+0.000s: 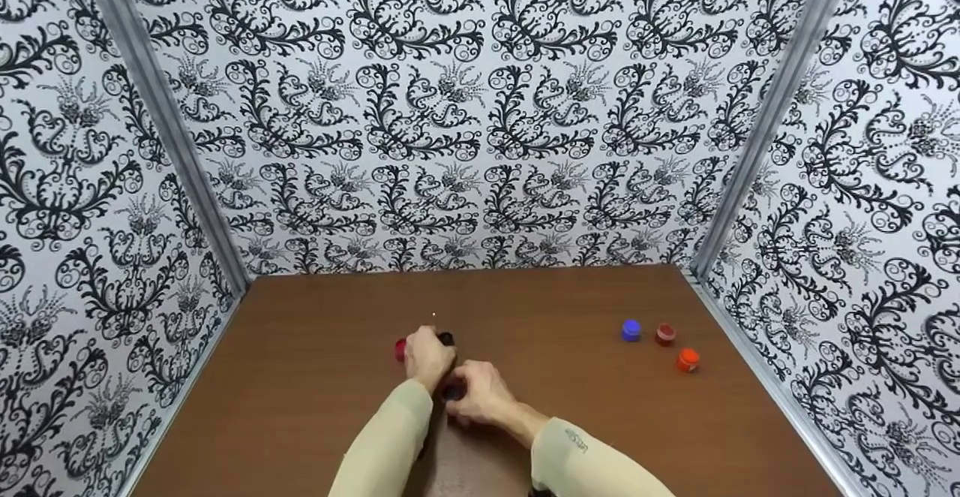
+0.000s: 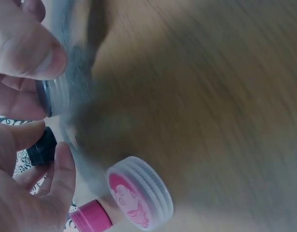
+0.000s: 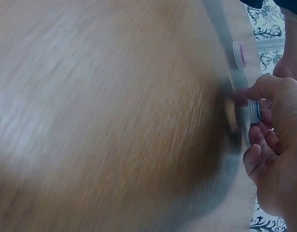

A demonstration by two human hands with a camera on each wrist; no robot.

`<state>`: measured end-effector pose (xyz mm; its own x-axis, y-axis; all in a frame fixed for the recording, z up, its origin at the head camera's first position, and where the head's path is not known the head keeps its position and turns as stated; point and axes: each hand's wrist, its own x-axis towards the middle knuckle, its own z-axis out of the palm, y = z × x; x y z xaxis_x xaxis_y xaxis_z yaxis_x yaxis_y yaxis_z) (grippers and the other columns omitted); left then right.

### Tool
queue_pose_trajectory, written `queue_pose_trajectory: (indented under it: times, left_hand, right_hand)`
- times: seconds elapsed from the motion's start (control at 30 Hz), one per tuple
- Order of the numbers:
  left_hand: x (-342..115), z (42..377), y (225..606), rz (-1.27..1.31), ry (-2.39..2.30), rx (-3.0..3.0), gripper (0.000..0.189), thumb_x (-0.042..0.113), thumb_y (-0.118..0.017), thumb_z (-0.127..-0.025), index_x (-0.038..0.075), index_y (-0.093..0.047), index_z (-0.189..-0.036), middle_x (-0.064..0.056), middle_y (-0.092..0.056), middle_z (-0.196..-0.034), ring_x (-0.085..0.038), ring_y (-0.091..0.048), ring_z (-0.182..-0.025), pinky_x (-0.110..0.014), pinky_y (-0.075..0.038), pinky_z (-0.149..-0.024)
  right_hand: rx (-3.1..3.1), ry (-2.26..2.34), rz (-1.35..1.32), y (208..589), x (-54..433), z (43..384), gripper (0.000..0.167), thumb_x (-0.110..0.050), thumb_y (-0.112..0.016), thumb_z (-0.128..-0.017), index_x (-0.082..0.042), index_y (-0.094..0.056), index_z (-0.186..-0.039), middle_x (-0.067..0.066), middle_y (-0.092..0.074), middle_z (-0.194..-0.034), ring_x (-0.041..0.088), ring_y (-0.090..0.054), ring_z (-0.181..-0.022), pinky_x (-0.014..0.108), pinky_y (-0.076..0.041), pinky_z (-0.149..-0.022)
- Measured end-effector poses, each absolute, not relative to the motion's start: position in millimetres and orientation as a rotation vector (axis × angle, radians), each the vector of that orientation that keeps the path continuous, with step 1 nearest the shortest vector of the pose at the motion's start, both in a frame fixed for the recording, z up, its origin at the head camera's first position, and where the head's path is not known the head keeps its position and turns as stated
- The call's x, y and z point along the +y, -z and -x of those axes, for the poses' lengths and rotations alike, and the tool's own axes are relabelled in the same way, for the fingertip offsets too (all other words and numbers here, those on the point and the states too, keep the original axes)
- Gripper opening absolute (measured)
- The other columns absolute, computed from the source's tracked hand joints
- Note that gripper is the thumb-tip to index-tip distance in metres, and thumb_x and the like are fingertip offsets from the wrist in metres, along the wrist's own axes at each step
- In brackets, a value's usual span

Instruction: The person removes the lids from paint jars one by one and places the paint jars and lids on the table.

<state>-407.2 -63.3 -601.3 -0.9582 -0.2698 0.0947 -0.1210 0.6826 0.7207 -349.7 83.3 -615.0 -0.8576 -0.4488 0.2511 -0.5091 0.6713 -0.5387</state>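
In the head view my left hand [image 1: 430, 356] is at the middle of the table beside a pink item [image 1: 400, 350]. Its thumb and fingers hold a small black pot [image 2: 42, 147], plain in the left wrist view. My right hand [image 1: 481, 394], nearer the front, pinches a round dark lid [image 1: 453, 392]; the right wrist view shows the lid's clear rim [image 3: 254, 111]. Pot and lid are apart. Near the left hand stand a pink pot [image 2: 92, 216] and a pink lid [image 2: 139, 193] with a clear ribbed rim and a raised design.
Towards the right of the brown table [image 1: 555, 309] stand a blue pot [image 1: 631, 330], a dark red pot [image 1: 665, 334] and an orange pot [image 1: 688, 360]. Patterned walls [image 1: 450, 182] and metal rails [image 1: 187, 159] bound the table at the back and sides.
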Motion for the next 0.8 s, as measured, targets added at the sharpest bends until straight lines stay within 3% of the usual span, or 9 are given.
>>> queue_pose_trajectory:
  times: [0.23, 0.8]
  left_hand:
    - [-66.4, 407.7, 600.1, -0.339, 1.138, -2.736, 0.023, 0.011, -0.085, -0.086, 0.005, -0.082, -0.108, -0.02, -0.083, -0.109, -0.041, -0.079, -0.102, -0.055, -0.066, -0.091]
    - [-64.2, 410.7, 610.4, -0.303, 1.102, -2.709, 0.021, 0.009, -0.085, -0.085, 0.002, -0.08, -0.104, -0.023, -0.083, -0.107, -0.046, -0.08, -0.103, -0.058, -0.066, -0.09]
  right_hand:
    - [-2.814, -0.925, -0.778, 615.8, 79.3, 350.0, 0.026, -0.025, -0.094, -0.076, -0.016, -0.087, -0.1, 0.004, -0.08, -0.1, 0.012, -0.07, -0.091, 0.029, -0.058, -0.082]
    - [-2.812, -0.933, -0.726, 620.9, 79.3, 349.3, 0.024, -0.023, -0.096, -0.073, -0.012, -0.083, -0.089, 0.002, -0.076, -0.09, 0.004, -0.06, -0.078, 0.023, -0.052, -0.072]
